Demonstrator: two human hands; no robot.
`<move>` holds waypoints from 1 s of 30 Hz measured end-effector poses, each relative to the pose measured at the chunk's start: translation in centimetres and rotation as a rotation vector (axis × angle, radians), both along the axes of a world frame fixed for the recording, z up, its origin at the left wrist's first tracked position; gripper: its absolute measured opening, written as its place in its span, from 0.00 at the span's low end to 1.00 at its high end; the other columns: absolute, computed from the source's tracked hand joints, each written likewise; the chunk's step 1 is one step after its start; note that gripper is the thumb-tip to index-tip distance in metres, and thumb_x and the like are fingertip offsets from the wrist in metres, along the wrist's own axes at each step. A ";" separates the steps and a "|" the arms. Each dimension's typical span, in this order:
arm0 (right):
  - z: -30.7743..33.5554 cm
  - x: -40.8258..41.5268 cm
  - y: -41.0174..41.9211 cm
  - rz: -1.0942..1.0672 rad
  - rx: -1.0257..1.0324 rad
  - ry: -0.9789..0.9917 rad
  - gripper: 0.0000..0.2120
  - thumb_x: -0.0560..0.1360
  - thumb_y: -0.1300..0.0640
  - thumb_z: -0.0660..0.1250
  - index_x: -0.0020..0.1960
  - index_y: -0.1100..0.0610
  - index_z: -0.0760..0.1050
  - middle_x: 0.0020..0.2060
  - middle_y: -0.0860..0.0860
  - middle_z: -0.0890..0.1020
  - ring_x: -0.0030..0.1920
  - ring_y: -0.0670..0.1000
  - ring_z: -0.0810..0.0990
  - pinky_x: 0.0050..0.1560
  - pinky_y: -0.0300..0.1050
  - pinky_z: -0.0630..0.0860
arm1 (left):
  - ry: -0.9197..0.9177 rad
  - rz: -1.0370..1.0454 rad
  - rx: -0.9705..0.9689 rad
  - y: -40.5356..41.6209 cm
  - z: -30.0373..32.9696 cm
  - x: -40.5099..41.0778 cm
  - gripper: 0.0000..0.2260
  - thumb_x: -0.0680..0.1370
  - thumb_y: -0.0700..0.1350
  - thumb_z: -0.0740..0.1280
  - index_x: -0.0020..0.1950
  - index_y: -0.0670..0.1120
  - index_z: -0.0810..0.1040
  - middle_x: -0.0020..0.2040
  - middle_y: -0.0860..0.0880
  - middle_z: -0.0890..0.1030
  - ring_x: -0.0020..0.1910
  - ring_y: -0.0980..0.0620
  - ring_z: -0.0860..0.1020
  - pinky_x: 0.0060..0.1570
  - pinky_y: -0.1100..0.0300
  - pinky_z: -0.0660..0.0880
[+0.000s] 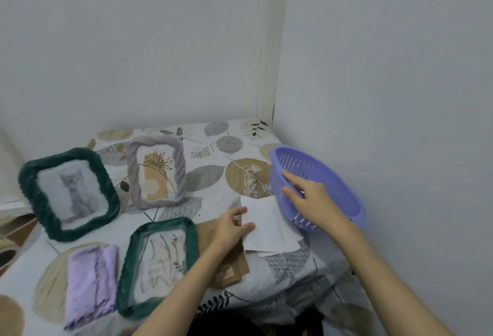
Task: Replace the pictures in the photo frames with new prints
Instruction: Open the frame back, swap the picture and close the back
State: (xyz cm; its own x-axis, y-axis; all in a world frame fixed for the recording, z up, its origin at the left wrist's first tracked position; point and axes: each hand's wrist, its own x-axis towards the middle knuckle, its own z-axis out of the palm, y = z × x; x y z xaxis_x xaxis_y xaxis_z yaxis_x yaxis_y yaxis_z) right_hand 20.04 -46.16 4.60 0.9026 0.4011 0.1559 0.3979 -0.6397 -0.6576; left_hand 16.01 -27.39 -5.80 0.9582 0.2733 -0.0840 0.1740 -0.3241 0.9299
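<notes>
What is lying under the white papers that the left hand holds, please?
Under the white papers lies a brown paper on the leaf-print tablecloth. The left hand pinches the papers' edge. How far the brown paper reaches beneath them is covered.

Both bare forearms reached forward from the bottom of the view, the right arm stretched farther. The left hand [231,225] lay with thumb and forefinger curled in a pinch, knuckles up. The right hand [309,198] was raised higher, palm down, its fingers [292,179] extended leftward and slightly spread.
</notes>
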 end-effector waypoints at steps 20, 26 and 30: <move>-3.4 4.2 -1.2 -0.269 -0.493 0.482 0.37 0.69 0.54 0.73 0.71 0.59 0.57 0.68 0.59 0.67 0.62 0.59 0.72 0.53 0.49 0.74 | -0.144 -0.162 0.022 -1.9 4.5 0.6 0.29 0.73 0.50 0.70 0.71 0.49 0.64 0.66 0.53 0.69 0.66 0.55 0.66 0.67 0.57 0.64; -3.5 4.9 -0.5 -0.336 -0.562 0.523 0.50 0.68 0.61 0.74 0.75 0.60 0.40 0.73 0.61 0.56 0.67 0.61 0.68 0.58 0.52 0.73 | -0.129 -0.161 0.089 -1.8 4.6 0.5 0.32 0.70 0.49 0.73 0.72 0.48 0.65 0.72 0.49 0.66 0.70 0.52 0.64 0.69 0.55 0.62; -3.6 5.3 -1.4 -0.461 -0.460 0.331 0.23 0.71 0.65 0.70 0.62 0.66 0.66 0.62 0.60 0.71 0.58 0.60 0.76 0.44 0.45 0.71 | -0.110 -0.162 0.065 -1.9 4.8 0.4 0.33 0.70 0.48 0.73 0.72 0.47 0.64 0.72 0.48 0.66 0.71 0.52 0.64 0.69 0.57 0.61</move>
